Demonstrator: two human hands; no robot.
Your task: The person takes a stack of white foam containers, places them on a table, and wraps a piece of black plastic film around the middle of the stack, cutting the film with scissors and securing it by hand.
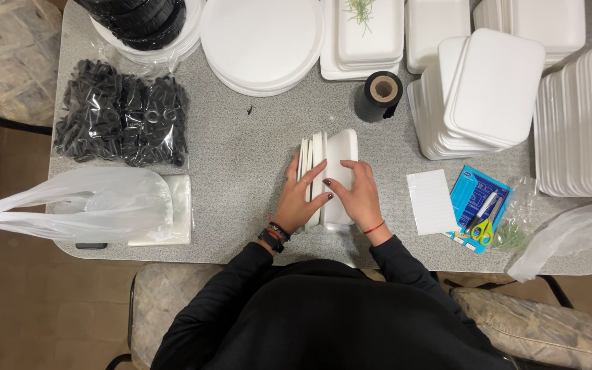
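A small stack of white foam trays [330, 154] stands on edge on the grey speckled table [241, 164], in front of me. My left hand [298, 199] presses against the stack's left side, fingers spread over the tray edges. My right hand [358, 195] grips the stack's right side, with the fingers over the outermost tray. Both hands hold the trays together between them.
Tall piles of white foam trays [488, 89] fill the right and far side. Round white plates [262, 41], a black tape roll [378, 96], a bag of black plastic parts [121, 113], a white plastic bag [83, 202], a white notepad [432, 202] and packaged scissors [481, 209] surround the hands.
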